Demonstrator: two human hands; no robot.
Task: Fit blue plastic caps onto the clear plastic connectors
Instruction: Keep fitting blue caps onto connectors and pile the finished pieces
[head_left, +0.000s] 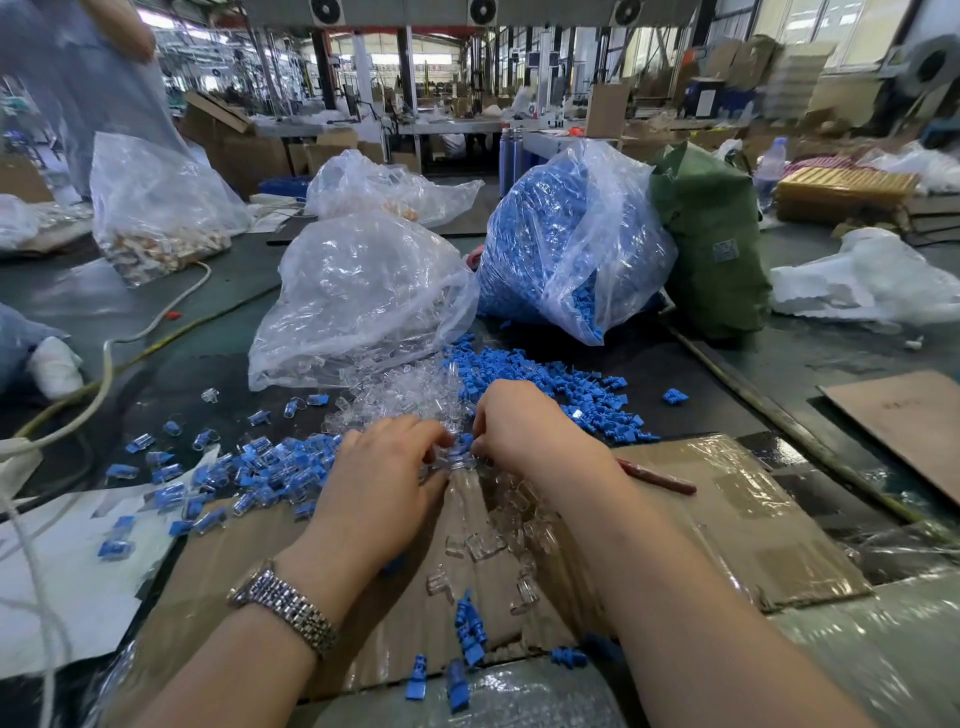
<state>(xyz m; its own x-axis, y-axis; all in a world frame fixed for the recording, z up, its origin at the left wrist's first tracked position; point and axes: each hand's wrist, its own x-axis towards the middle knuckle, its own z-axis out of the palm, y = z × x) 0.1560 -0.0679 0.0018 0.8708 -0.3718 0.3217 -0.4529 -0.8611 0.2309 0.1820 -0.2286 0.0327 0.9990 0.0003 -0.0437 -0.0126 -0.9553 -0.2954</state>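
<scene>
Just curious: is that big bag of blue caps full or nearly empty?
Quite full: the bag of blue caps bulges with blue pieces nearly to its top.

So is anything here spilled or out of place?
Yes. Blue caps have poured out of the blue bag across the table. A few lie apart on the cardboard near the person. A red pen also lies there by the right hand, unrelated to capping.

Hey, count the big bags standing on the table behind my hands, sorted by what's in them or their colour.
Clear bag of blue caps: 1
Clear bag of clear connectors: 1
Clear bags of orange-and-clear parts: 2
Green bag: 1
Total: 5
</scene>
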